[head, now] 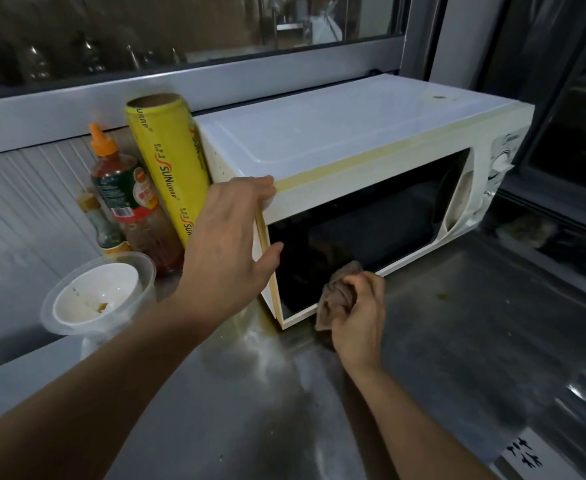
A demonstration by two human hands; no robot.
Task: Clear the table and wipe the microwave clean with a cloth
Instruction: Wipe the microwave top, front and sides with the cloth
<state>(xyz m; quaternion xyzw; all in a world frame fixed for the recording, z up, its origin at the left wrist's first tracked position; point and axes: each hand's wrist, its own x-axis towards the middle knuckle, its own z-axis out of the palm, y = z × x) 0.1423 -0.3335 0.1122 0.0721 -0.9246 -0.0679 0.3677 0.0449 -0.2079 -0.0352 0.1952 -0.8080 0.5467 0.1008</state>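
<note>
Soft, limp cloth (336,299) bunched in right hand (360,320) against the microwave (353,188) door; heavy, rigid body braced by spread left hand (229,237) at its corner

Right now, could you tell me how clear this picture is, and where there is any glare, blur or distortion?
In the head view the microwave, cloth and both hands are fairly sharp; the window above is dark and smeared; the wide lens bows the sill and counter edges; the steel counter shows a hazy bright sheen near the left forearm, and the microwave's top reflects pale light.
</note>
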